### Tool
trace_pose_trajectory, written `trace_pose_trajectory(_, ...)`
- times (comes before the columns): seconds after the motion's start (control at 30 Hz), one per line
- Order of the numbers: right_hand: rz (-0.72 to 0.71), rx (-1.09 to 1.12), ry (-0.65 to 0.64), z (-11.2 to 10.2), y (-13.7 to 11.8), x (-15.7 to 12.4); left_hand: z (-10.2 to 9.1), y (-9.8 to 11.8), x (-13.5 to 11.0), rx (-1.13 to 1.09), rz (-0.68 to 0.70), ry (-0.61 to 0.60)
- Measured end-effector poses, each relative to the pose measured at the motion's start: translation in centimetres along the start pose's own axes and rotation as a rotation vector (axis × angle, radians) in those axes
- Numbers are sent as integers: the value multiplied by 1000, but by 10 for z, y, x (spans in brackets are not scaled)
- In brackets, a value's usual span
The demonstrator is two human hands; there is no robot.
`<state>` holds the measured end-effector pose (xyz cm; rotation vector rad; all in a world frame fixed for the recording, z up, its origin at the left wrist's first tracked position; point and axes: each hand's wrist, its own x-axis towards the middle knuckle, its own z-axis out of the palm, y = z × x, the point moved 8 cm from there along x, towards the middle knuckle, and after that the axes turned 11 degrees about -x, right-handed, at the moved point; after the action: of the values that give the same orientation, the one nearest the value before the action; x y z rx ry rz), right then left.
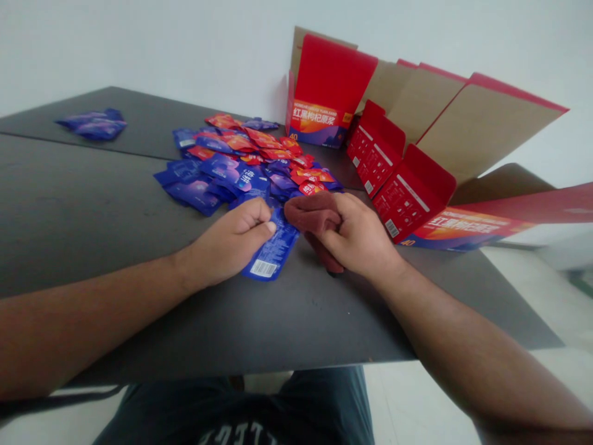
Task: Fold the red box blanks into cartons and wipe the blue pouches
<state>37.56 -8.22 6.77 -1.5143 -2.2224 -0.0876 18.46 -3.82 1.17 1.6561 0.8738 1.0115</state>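
Pinched in my left hand (231, 241) is a blue foil pouch (272, 250), its printed back with a white barcode turned up toward me. My right hand (364, 235) is closed round a folded brown cloth (315, 216), right beside the pouch's upper right edge. Whether the cloth touches the pouch I cannot tell. Just beyond both hands lies a heap of blue pouches (194, 185) and red pouches (264, 141), overlapping one another on the dark grey table (152, 334).
A small group of blue pouches (95, 125) lies at the far left. Several red printed cartons with raised flaps stand on the right, among them an upright carton (319, 120) at the back and a carton (463, 228) near the right edge. A white wall (185, 49) rises behind.
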Motion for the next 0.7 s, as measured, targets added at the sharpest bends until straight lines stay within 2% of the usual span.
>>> trace_pose_trajectory(0.13,-80,4,5,-1,-3,0,4,7,0,76,26,-54)
trace_pose_trajectory(0.3,-12,17,30,-2,4,1,3,8,0,95,26,-49)
trace_pose_trajectory(0.43,-59,1,1,0,1,3,3,11,0,109,61,-52)
trace_pose_trajectory(0.57,-5,26,-14,2,5,3,3,8,0,83,35,-40)
trace_pose_trajectory(0.7,-79,-2,-42,3,-4,1,2,7,1,74,52,-32)
